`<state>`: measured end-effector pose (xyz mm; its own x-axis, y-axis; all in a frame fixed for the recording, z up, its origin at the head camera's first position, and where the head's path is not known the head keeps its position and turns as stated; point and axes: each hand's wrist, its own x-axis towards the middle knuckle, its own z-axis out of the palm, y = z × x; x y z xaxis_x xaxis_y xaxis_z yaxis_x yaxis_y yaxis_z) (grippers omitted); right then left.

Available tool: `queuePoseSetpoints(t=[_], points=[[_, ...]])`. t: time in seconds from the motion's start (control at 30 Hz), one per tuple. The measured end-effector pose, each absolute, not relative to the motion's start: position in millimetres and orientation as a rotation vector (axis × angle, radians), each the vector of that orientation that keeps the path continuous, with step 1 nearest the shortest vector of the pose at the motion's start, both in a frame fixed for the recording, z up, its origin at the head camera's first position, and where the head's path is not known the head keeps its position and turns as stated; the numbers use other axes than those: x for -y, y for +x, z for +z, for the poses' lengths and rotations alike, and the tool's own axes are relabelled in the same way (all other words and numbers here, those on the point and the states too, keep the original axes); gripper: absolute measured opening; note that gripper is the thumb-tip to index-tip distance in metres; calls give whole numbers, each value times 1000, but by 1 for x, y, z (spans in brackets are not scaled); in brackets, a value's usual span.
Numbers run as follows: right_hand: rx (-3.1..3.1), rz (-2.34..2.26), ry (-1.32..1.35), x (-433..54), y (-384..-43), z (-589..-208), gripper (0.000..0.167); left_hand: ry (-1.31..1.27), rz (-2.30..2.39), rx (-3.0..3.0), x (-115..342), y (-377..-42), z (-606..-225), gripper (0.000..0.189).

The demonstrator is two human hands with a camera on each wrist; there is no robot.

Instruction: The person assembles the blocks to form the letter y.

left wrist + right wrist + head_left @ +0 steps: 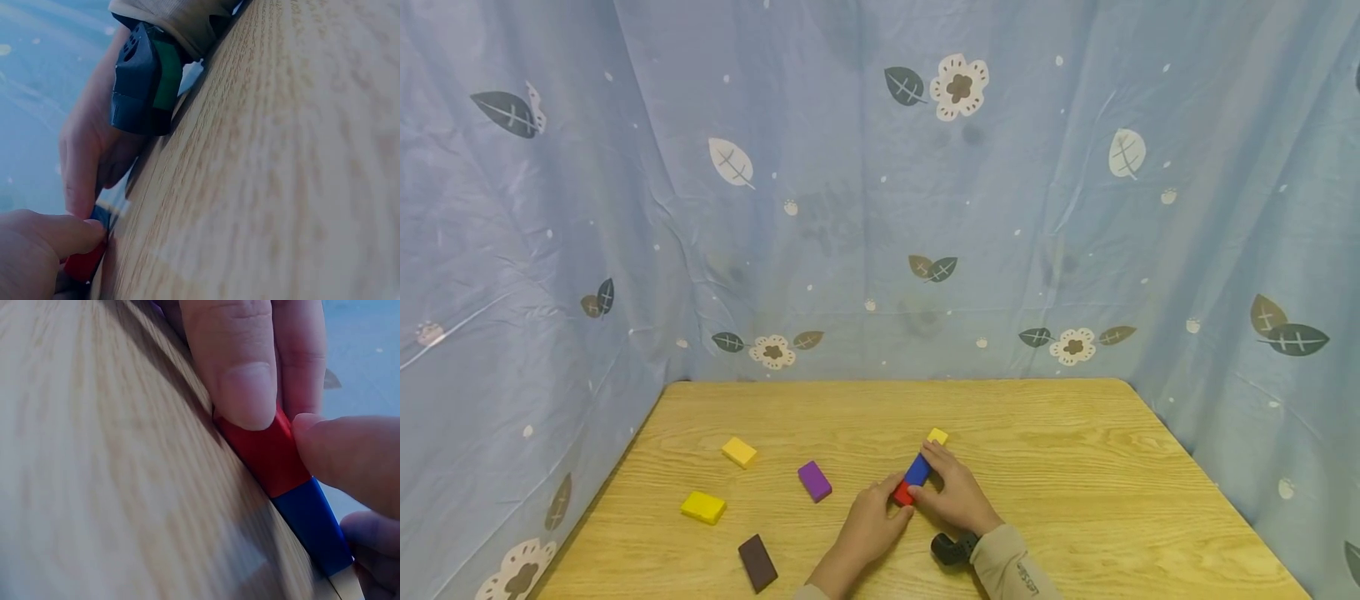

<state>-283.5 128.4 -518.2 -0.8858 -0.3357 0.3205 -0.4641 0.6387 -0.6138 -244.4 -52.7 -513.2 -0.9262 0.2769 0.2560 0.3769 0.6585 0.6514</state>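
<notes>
A yellow block point(937, 436), a blue block point(917, 470) and a red block point(902, 495) lie end to end in a slanted row on the table. At the near end, my left hand point(870, 521) pinches the red block; its thumb point(247, 394) covers one end of it in the right wrist view. From the right side, my right hand point(958, 493) holds the row. Its thumb tip touches the red block, and its curled fingers reach over the row where blue point(312, 525) meets yellow. Parts of the yellow block are hidden by those fingers.
Left of the hands lie a purple block point(815, 481), a dark brown block point(757, 563) and two yellow blocks point(739, 452), spread over the wooden table point(1075, 467). A black wrist device point(953, 549) sits on the right wrist. Patterned blue curtains point(865, 208) enclose the table.
</notes>
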Motion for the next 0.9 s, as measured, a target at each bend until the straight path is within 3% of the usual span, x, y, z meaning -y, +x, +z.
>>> queuePoseSetpoints(t=[0.9], points=[[2680, 1081, 631, -125, -281, -517, 72, -548, -1199, 2710, 56, -243, -516, 58]])
